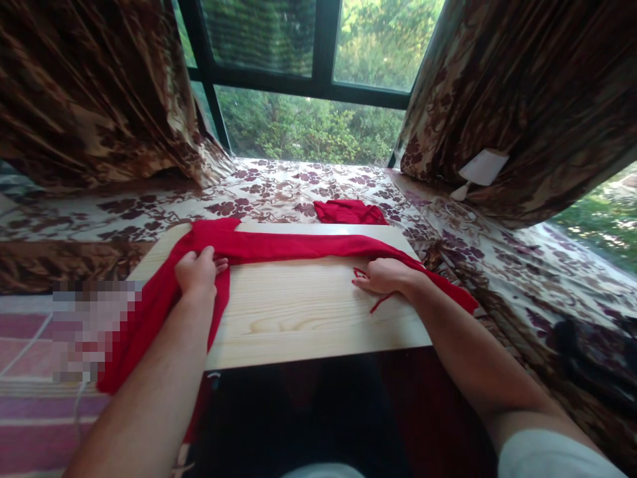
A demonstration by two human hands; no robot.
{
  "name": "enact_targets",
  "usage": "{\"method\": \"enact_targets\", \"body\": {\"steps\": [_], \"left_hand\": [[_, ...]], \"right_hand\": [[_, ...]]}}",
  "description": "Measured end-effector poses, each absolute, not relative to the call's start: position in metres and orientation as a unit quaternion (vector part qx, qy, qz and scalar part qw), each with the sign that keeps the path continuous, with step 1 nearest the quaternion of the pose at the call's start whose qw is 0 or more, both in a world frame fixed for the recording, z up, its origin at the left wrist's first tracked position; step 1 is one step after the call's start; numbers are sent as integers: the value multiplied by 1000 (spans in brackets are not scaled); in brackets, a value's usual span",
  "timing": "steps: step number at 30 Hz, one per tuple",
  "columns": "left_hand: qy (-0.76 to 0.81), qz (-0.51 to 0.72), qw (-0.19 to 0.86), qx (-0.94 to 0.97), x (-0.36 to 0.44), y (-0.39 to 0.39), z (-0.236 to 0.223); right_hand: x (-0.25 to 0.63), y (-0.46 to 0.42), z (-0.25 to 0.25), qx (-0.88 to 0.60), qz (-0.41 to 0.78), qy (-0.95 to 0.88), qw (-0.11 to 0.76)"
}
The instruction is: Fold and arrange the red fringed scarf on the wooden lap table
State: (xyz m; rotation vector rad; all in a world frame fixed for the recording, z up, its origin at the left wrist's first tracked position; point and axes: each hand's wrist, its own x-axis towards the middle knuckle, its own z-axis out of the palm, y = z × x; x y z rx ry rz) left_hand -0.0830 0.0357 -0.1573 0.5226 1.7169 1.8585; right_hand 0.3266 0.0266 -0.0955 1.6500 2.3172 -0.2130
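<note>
A long red cloth piece (298, 246), perhaps a garment, stretches across a pale wooden table (298, 312). Its left part hangs over the table's left side, and its right end drops past the right edge. My left hand (196, 271) lies on the left part of the cloth with its fingers curled in on the fabric. Close below the cloth's right half, my right hand (387, 275) is closed on a thin red cord (381, 303), whose loop and loose end stick out of the fingers. What the cord is attached to is hidden.
Beyond the table, a crumpled red cloth (349, 212) lies on the flowered window-seat cover (279, 174). A small white lamp (484, 167) stands by the right curtain (497, 73). A dark glossy surface (308, 405) is nearest me. Striped bedding (30, 398) lies at left.
</note>
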Motion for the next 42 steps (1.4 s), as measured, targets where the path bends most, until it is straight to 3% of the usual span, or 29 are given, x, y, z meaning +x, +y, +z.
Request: {"method": "enact_targets", "body": {"steps": [2, 6, 8, 16, 22, 28, 33, 39, 42], "left_hand": [[637, 694, 273, 193, -83, 35, -157], [631, 698, 271, 203, -83, 34, -156], [630, 698, 274, 201, -83, 34, -156], [623, 705, 284, 186, -90, 39, -161], [628, 698, 285, 194, -90, 39, -162], [636, 692, 289, 181, -89, 38, -159], [643, 685, 294, 175, -86, 38, -155], [642, 683, 301, 173, -88, 40, -156], [641, 683, 303, 174, -90, 40, -156]], "right_hand": [[340, 24, -91, 589, -67, 797, 119], [353, 18, -96, 632, 67, 771, -42], [358, 19, -103, 622, 106, 772, -70], [387, 45, -117, 719, 90, 689, 13], [403, 59, -113, 686, 164, 709, -3], [406, 66, -110, 698, 108, 707, -31], [409, 67, -100, 720, 154, 671, -91], [431, 70, -91, 708, 200, 676, -36], [450, 69, -94, 742, 206, 636, -55]]}}
